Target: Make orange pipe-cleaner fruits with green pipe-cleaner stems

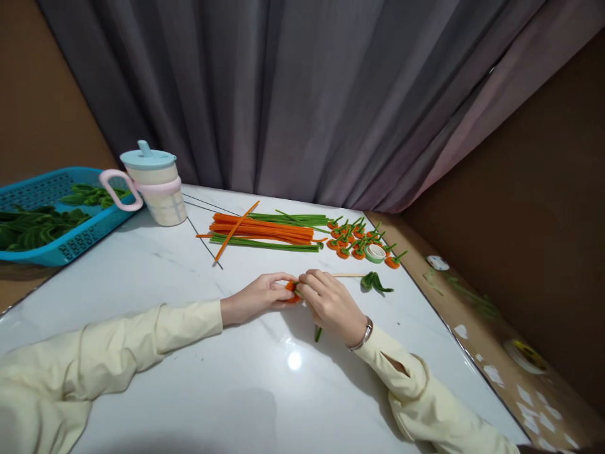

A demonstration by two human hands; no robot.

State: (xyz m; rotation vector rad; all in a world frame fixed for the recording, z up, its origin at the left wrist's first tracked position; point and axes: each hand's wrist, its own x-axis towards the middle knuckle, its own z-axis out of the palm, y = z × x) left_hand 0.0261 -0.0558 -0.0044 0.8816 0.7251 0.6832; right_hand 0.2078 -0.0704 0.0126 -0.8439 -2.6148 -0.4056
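Between the fingertips of my left hand (262, 295) is a small round orange pipe-cleaner ornament (293, 292), partly covered by fingers. My right hand (333, 306) meets it from the right, its thumb and fingers pinched at the ornament's top. A green pipe cleaner (318, 333) pokes out below the right hand; most of it is hidden in the grip. Just beyond that hand lies a thin wooden stick (348, 275) with curled green pipe-cleaner leaves (375, 282) at its end. Several similar orange ornaments with green stems (343, 253) sit farther back, around a tape roll (375, 253).
Bundles of orange pipe cleaners (265, 230) and green pipe cleaners (269, 244) lie across the table's (227, 391) back. A lidded cup (163, 195) stands left, beside a blue basket (75, 246) of green leaf pieces. Paper scraps (494, 375) litter the brown surface at right.
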